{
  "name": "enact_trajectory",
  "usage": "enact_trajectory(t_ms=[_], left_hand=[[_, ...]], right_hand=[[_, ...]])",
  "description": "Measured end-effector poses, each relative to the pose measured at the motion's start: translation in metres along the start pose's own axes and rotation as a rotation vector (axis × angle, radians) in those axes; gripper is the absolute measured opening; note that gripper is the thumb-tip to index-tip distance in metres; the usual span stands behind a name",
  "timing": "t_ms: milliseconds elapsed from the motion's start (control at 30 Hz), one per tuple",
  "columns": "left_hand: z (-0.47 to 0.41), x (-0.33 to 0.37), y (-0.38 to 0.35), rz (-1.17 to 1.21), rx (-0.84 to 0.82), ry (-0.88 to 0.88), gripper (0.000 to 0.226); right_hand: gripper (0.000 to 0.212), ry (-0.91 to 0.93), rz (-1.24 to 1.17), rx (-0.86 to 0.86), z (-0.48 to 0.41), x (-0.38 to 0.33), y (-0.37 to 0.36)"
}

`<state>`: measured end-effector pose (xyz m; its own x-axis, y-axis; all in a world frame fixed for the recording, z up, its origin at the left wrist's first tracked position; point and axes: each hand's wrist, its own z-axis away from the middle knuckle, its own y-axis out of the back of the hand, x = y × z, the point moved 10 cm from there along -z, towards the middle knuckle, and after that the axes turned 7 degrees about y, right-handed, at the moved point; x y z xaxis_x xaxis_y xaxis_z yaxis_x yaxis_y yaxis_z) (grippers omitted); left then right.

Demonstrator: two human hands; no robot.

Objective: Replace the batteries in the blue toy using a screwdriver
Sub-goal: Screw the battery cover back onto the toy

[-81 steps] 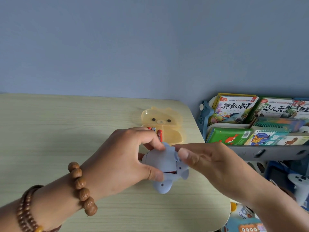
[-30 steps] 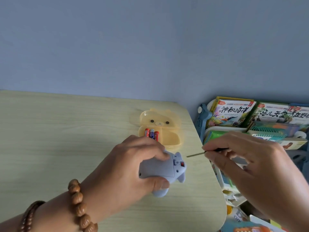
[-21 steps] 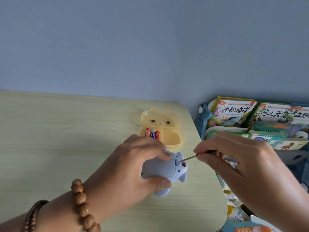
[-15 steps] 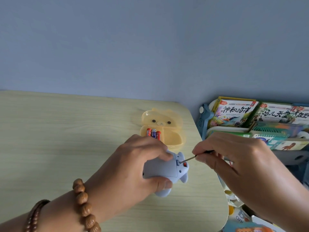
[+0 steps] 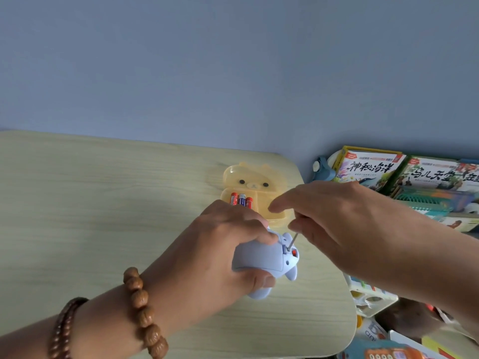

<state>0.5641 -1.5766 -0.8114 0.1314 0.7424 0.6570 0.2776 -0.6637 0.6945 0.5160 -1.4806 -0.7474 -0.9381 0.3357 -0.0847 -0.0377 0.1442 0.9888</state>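
My left hand (image 5: 212,255) grips the blue toy (image 5: 261,257), a small rounded animal figure, pressing it onto the pale wooden table (image 5: 103,216) near its right edge. My right hand (image 5: 337,224) pinches a thin screwdriver (image 5: 292,240) whose metal shaft slants steeply down, with the tip at a spot on the toy's back beside a small red part. Its handle is hidden inside my fingers. Behind my hands, three batteries (image 5: 241,198) lie in a yellow bear-shaped case (image 5: 267,182).
The table ends in a rounded right edge just past the toy. Beyond it stands a rack of children's books (image 5: 404,174), and more toys and boxes (image 5: 375,301) lie on the floor below. A blue-grey wall rises behind the table.
My right hand brought the screwdriver in from the right to the toy, then rose so the shaft stands steeper. My left hand has kept hold of the toy throughout.
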Motion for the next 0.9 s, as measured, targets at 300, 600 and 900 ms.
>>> enact_trajectory(t_ms=[300,600,900], left_hand=[[0.0,-0.003,0.001,0.039,0.009,0.01,0.052],[0.0,-0.007,0.002,0.039,-0.002,0.044,0.055],[0.0,-0.006,0.001,0.017,-0.013,0.045,0.055]], right_hand=[[0.045,-0.008,0.041,-0.08,0.005,0.001,-0.002],[0.05,-0.008,0.018,-0.155,0.002,-0.002,-0.007],[0.041,-0.08,0.066,-0.15,-0.005,-0.003,-0.002]])
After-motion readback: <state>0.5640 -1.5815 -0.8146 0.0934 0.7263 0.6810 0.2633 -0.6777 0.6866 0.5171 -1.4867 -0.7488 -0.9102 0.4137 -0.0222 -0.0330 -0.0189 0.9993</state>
